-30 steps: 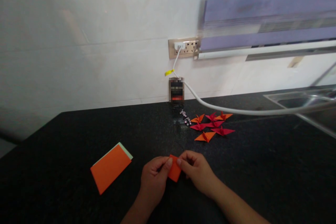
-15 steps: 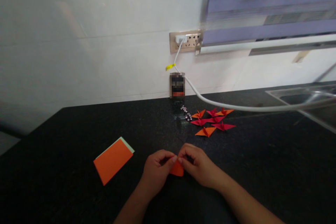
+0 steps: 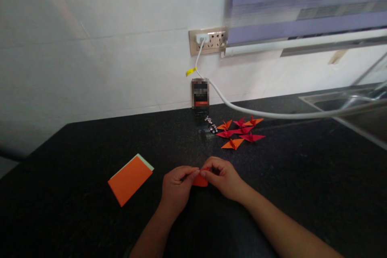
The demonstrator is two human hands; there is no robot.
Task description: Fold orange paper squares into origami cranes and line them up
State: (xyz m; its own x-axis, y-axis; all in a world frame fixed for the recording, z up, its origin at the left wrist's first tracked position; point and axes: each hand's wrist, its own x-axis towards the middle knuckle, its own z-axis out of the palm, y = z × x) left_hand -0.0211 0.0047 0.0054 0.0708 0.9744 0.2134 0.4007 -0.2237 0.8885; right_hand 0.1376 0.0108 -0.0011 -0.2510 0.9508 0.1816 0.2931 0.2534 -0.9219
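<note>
Orange folded paper [image 3: 200, 181] is pinched near its top edge between thumb and fingers of both the left hand [image 3: 177, 187] and the right hand [image 3: 224, 178], over the speckled black desk [image 3: 75, 221]. Beyond lie seven sharp-winged origami cranes [image 3: 244, 130]; leftward, a flat orange sheet [image 3: 130, 181] overlaps pale-green paper [image 3: 146, 162].

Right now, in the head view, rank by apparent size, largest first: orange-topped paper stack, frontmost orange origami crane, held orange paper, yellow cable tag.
1. Orange-topped paper stack
2. Frontmost orange origami crane and held orange paper: unsure, as left hand and right hand cover part of the paper
3. Yellow cable tag
</note>
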